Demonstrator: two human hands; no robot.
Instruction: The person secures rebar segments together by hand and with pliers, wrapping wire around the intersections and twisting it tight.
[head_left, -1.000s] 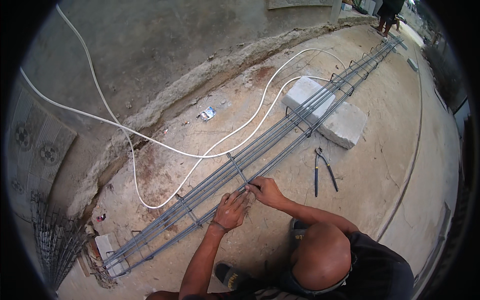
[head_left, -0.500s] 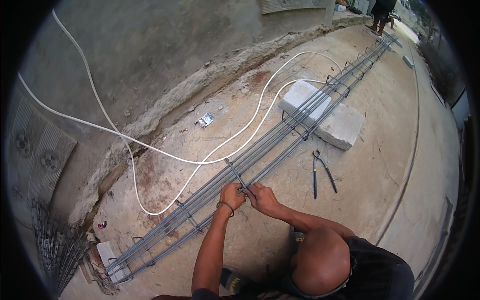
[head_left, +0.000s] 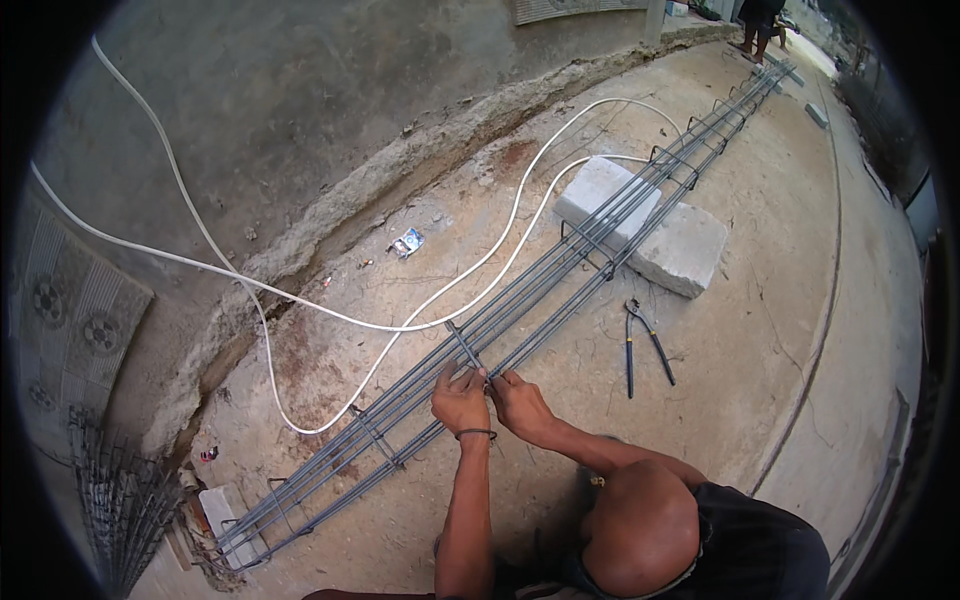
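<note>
1. Steel bar frame [head_left: 520, 290]: long, made of parallel bars with square hoops along it; lies slantwise across the ground, lower left to upper right.
2. Left hand [head_left: 462, 402]: at the near side of the frame, beside a crossing hoop [head_left: 464, 346]; fingers bent and narrow. Dark band [head_left: 475, 433] around the wrist.
3. Right hand [head_left: 522, 408]: just beside the left, fingertips drawn in at the near bars. Cannot tell what, if anything, either hand pinches; fingertips partly hidden.
4. Supports: frame passes over two pale blocks, the first [head_left: 592, 188] and second [head_left: 688, 248] side by side; its lower-left end is over another pale block [head_left: 222, 512].
5. Pliers [head_left: 630, 352]: on the ground right of the frame, handles spread, well apart from both hands.
6. White hose or cable [head_left: 402, 328]: looped on the ground between frame and wall [head_left: 330, 90]. Crumpled wrapper [head_left: 406, 242] near it.
7. Bundle of bars [head_left: 115, 510]: lower left. Another person [head_left: 757, 25] stands near the frame's far end.
</note>
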